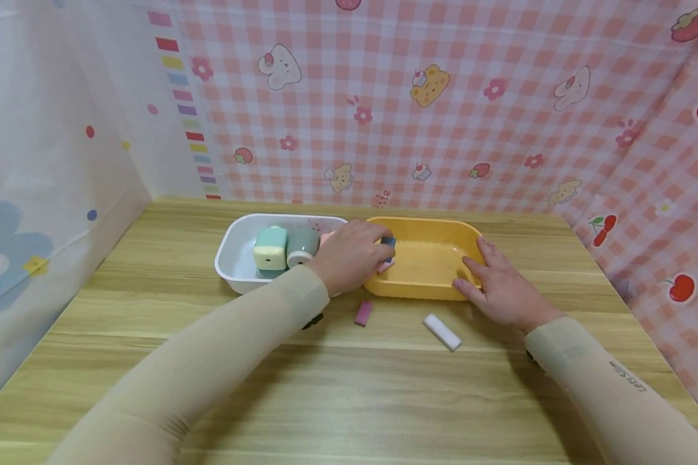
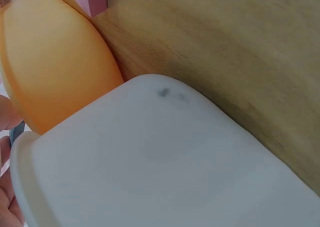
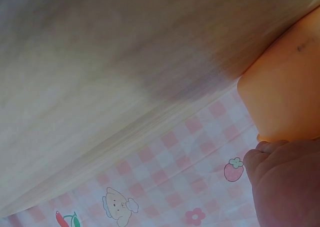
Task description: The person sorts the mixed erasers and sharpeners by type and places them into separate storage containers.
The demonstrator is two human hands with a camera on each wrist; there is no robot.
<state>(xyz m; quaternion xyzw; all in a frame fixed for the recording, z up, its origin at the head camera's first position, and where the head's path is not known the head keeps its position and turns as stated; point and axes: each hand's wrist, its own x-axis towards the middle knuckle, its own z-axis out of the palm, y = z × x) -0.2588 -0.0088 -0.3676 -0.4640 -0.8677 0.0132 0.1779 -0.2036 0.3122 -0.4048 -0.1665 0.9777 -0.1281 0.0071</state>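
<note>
My left hand (image 1: pixel 353 253) reaches over where the white tub and yellow tub meet, and its fingertips pinch a small blue block (image 1: pixel 388 243). Just below those fingertips, a light pink piece (image 1: pixel 386 265) shows at the left end of the yellow tub (image 1: pixel 421 292). At that tub's right end my right hand (image 1: pixel 503 284) grips the rim, with finger and thumb tips over the inside. In the white tub (image 1: pixel 232 265) stand a mint-and-cream pencil sharpener (image 1: pixel 271 248) and a grey-green one (image 1: pixel 303 245). A salmon-pink item (image 1: pixel 326 238) beside them is mostly hidden by the left hand.
On the wooden table (image 1: pixel 326 400), in front of the tubs, lie a pink block (image 1: pixel 363 313) and a white oblong block (image 1: pixel 442 332). A pink checked curtain (image 1: pixel 384 129) hangs behind the table's back edge, with more printed cloth at both sides.
</note>
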